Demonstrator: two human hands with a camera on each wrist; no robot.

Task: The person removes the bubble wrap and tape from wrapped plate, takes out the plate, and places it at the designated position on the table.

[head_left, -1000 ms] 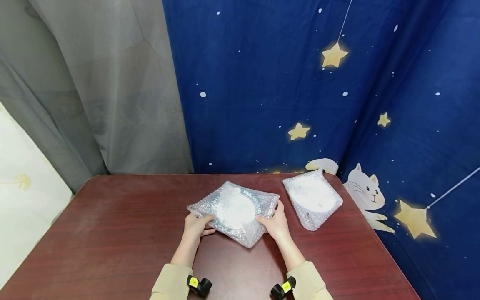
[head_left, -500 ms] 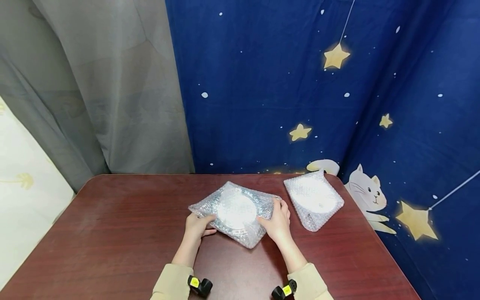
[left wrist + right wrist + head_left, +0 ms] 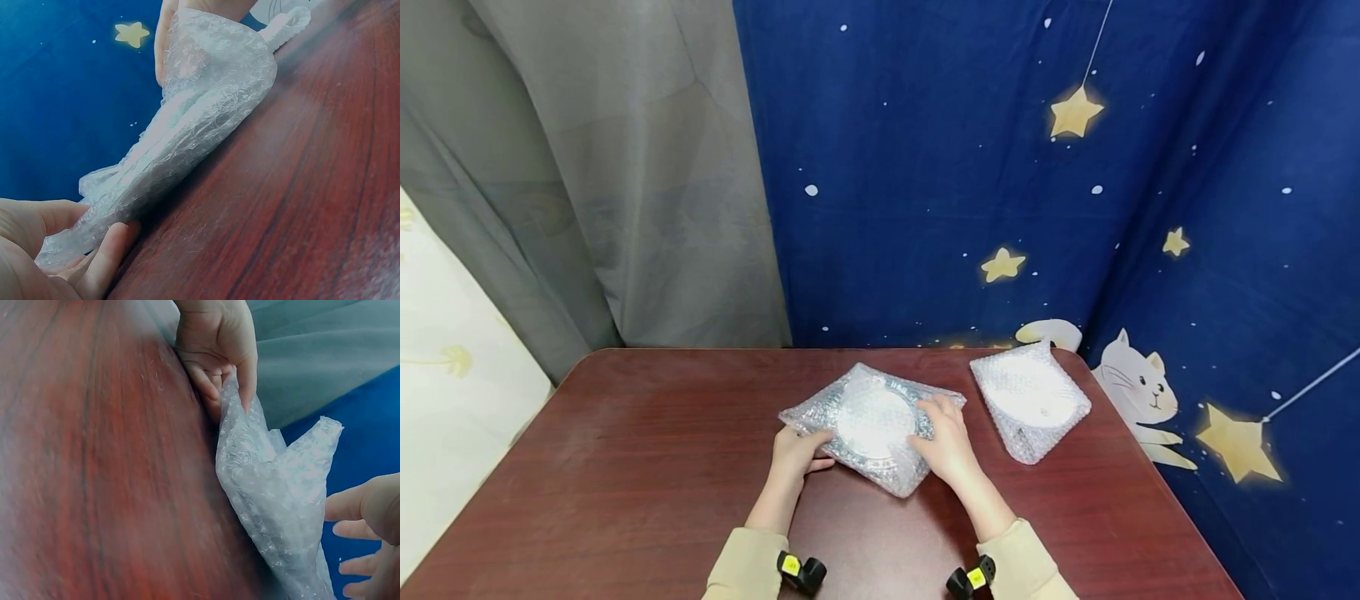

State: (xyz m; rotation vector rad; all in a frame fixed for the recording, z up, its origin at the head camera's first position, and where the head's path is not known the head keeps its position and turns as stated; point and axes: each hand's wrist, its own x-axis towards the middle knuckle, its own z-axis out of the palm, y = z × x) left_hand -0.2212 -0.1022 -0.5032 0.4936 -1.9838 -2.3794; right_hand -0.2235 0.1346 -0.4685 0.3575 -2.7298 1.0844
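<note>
A bubble-wrapped package (image 3: 874,423) lies on the table, with a bright round disc and lettering around it showing through the film. My left hand (image 3: 792,454) grips its left corner, thumb above and fingers below; the left wrist view shows this hand (image 3: 56,250) pinching the bubble wrap (image 3: 187,119). Over the package's right side is my right hand (image 3: 949,442), its fingers spread across the top face. In the right wrist view the right hand's fingers (image 3: 353,503) stand apart beside the wrap (image 3: 281,500), not curled round it.
A second bubble-wrapped package (image 3: 1030,396) lies near the table's back right corner. Behind the reddish-brown table (image 3: 647,467) hang a grey curtain (image 3: 677,208) and a blue curtain (image 3: 910,167) with stars and a cat. Each sleeve cuff has a small black wrist camera (image 3: 802,573).
My right hand has let go of the package's right corner and moved left, its fingers now over the top face. The left hand keeps its grip, and the package stays nearly in place.
</note>
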